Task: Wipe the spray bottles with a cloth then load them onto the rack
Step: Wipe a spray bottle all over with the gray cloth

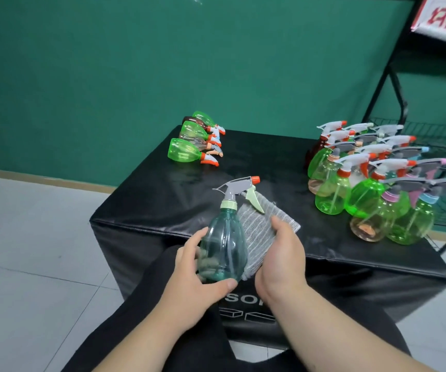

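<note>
The bottle [221, 245] is held upright in the air over the near edge of the bench [256, 157]. Its lower body is enclosed by the left grip [189, 275], with the thumb across the base in front and the fingers curled round behind. The cloth [259, 226] is pressed to the bottle's right side by the right grip [281, 259]. The thumb is laid over the fabric and the fingers under it are hidden.

The wiping step is judged to be in hand, and several risks follow from it. The bottle is smooth plastic held low on its body, so it could be twisted out of the left grip if the cloth is dragged hard. It would then be dropped onto the bench edge or the floor. The trigger hangs just over the cloth's top edge, and the fabric could be caught on it during an upward stroke.

The standing bottles [372, 194] are crowded between the hands and the rack [401, 103], some close to the bench's right edge. They could be toppled by an arm if the bottle is carried low across them. The lying bottles [189, 140] overhang the far left edge and could be rolled off if the bench is knocked.
</note>
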